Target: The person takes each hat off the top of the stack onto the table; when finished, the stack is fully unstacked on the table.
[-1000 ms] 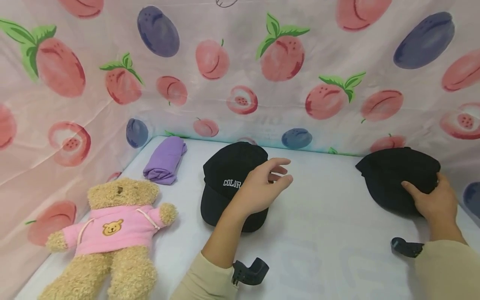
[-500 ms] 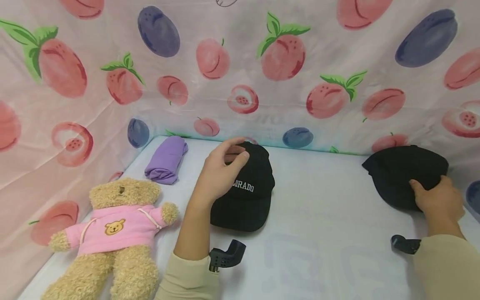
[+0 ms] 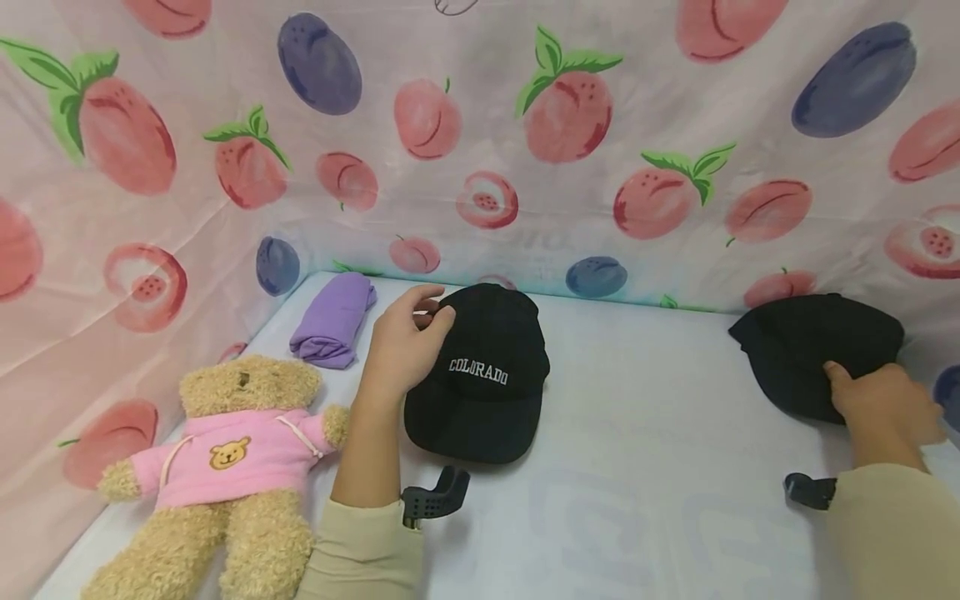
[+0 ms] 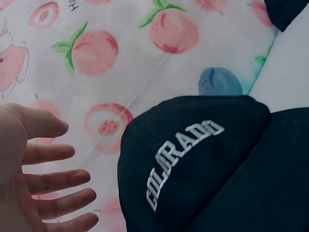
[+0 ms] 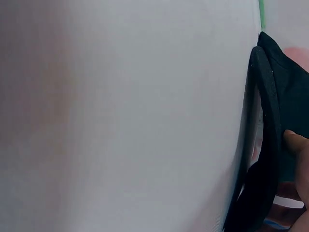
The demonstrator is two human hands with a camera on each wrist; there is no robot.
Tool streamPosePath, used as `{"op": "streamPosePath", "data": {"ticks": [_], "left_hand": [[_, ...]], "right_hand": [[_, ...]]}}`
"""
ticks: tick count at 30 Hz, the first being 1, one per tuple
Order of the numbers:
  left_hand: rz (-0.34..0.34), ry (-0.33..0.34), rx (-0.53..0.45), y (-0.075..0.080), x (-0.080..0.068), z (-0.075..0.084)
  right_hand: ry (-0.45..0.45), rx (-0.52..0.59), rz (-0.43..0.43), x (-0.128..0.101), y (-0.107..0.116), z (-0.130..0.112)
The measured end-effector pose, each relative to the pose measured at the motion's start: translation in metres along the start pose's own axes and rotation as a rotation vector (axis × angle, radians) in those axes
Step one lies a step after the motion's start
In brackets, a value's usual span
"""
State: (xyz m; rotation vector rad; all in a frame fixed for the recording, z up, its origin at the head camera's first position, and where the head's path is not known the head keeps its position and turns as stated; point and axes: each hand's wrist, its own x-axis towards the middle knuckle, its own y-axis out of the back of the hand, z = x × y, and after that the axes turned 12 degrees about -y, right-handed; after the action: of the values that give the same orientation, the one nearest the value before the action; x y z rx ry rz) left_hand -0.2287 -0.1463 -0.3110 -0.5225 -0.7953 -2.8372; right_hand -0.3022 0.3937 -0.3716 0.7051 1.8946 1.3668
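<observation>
Meanwhile, two black caps, one hand at each.
Left hand (image 3: pixel 401 350) loose-fingered at nine o'clock of the Colorado cap (image 3: pixel 480 375); right hand (image 3: pixel 881 408) pinches the plain cap (image 3: pixel 817 350) brim.

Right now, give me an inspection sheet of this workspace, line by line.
Surface: white table, bare between the two caps.
Job's things: black cap with COLORADO lettering lies centre-left; plain black cap lies far right.
Clutter: teddy bear in pink hoodie lying front left; folded purple cloth at the back.
Hands: left hand at the lettered cap's left side, fingers straight and apart in the wrist view; right hand grips the plain cap's edge.
Cables: nothing seen.
Surroundings: fruit-print cloth walls the back and left.
</observation>
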Motion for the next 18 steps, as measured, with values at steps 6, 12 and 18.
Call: {"op": "streamPosePath", "data": {"ticks": [6,12,18], "left_hand": [[-0.033,0.070,0.043,0.002,0.001,-0.009],[-0.149,0.137,0.160,0.001,0.001,-0.017],[-0.192,0.188,0.199,0.001,0.000,-0.023]], "right_hand": [[-0.024,-0.004,-0.019,0.000,0.003,0.001],[-0.030,0.016,-0.036,-0.003,0.005,0.000],[0.042,-0.015,0.036,0.003,0.003,0.000]]}}
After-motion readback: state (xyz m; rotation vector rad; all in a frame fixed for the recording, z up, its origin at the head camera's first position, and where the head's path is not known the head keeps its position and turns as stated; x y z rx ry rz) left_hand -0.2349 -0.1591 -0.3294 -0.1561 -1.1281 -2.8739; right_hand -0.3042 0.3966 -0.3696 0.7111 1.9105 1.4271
